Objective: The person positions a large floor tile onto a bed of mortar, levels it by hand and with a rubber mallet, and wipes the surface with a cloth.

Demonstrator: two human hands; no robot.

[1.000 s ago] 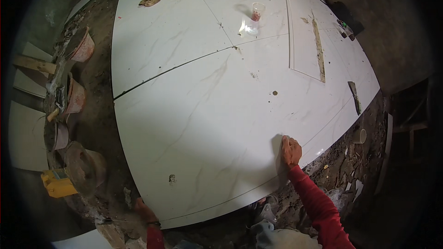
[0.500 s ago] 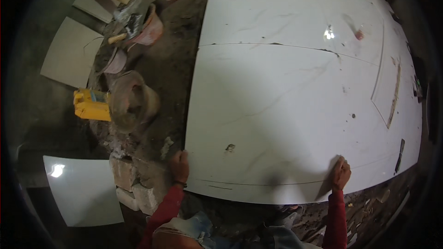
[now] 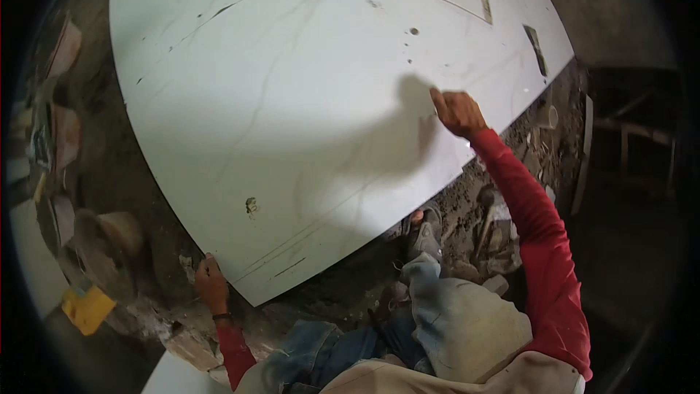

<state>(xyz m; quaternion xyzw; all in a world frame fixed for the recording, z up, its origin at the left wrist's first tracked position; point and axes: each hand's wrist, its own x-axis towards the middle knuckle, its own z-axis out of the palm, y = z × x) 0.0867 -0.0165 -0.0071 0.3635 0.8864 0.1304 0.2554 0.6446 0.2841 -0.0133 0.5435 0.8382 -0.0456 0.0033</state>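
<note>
A large stack or surface of white, marble-veined tiles [image 3: 277,138] fills the middle, with scuffs, holes and thin straight lines along its near edge. My left hand [image 3: 212,282] is curled at the lower-left edge of the tile, fingertips against it. My right hand [image 3: 456,112] is over the tile near its right edge, fingers bent and casting a broad shadow; what they hold, if anything, is too small to make out. My bent leg and shoe [image 3: 426,237] are just below the tile's near edge.
Mortar tubs [image 3: 109,248] line the dirt strip at left, beside a yellow jerrycan [image 3: 87,310]. A pale cup or pipe piece [image 3: 548,117] lies in rubble at right. A dark wooden frame [image 3: 642,138] stands at far right, and another white tile [image 3: 171,379] lies at lower left.
The view swung left, then back right. My left hand has stayed by the tile's edge. My right hand's shadow has grown and spread leftward, and its fingers look slightly lifted.
</note>
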